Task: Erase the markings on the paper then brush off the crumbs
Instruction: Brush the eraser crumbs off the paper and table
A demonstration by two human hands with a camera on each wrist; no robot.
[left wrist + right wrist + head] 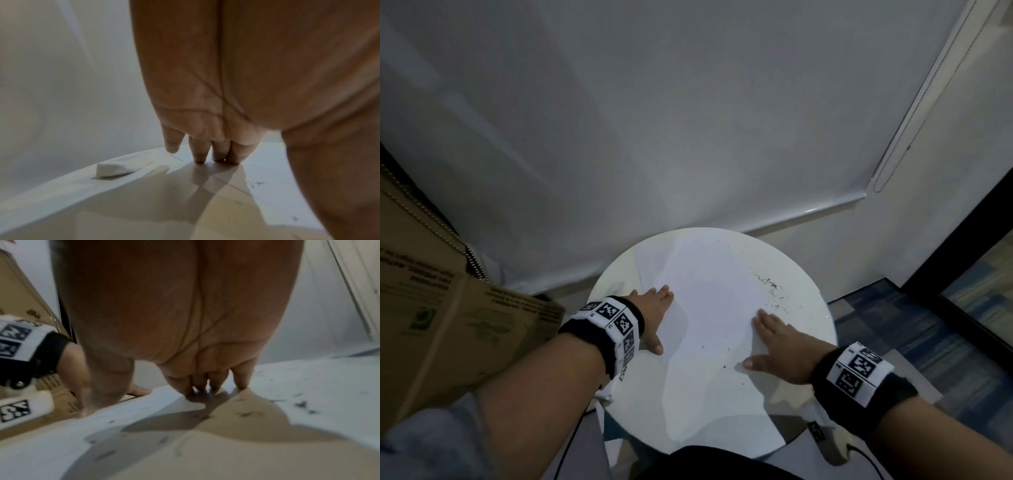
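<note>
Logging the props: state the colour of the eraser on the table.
White eraser, shown best in the left wrist view.

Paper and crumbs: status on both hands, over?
Left hand flat, pinning paper. Right hand flat at its right edge. Crumbs mostly off the sheet, few specks left. Eraser idle, nothing blocking.

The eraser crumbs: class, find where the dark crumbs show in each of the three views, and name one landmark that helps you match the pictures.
Head: the eraser crumbs lie right of centre, beyond the right hand, where the paper meets the round table.
Left wrist: a few dark specks at lower right on the paper.
Right wrist: scattered at right, beside the fingertips.
Shared landmark: the white paper.
</note>
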